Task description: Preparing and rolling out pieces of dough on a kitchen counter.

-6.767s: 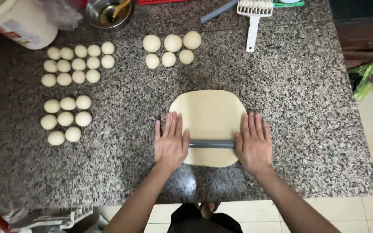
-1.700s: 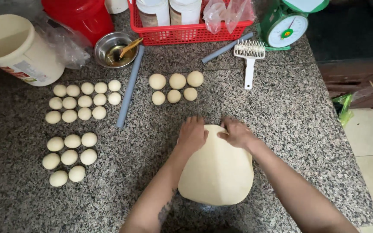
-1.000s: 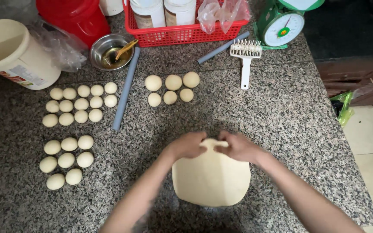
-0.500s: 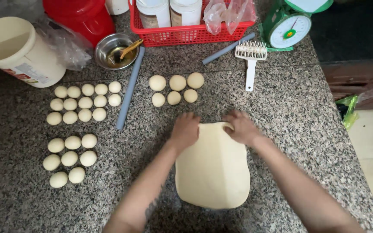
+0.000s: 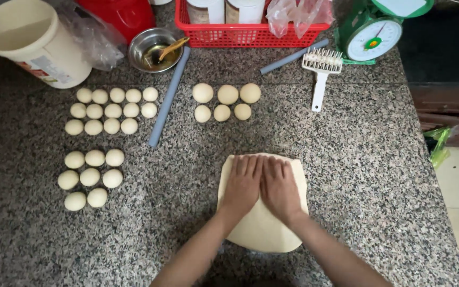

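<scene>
— What has changed since half a second ago?

— The dough sheet (image 5: 264,228) lies on the granite counter (image 5: 357,175) much as it did, near the front edge. The hands have moved: earlier they sat apart at the sheet's far corners, and now the left hand (image 5: 243,183) and right hand (image 5: 279,187) lie side by side in the middle of its upper half, touching each other. Both are flat, palms down, fingers stretched out and together, pressing on the dough and gripping nothing.

— And around it, biggest first?

— At the back left stands a cream bucket (image 5: 33,42), with a red container (image 5: 126,13) and crumpled clear plastic beside it. A red basket (image 5: 251,24) holding white jars sits at the back middle, and a green kitchen scale (image 5: 373,32) at the back right. A steel bowl (image 5: 152,50) with a brush in it stands just in front of the red container. A long grey rolling pin (image 5: 168,98) lies slanted between the ball groups, a second grey rod (image 5: 293,56) by the basket, and a white spiked dough roller (image 5: 321,74) next to it.

— The dough balls?

— Six larger balls (image 5: 224,101) lie just beyond the sheet, well apart from the hands. Fourteen small ones (image 5: 110,110) sit in rows at the left, and eight medium balls (image 5: 88,178) below them. Nothing lies between the hands and the sheet.
</scene>
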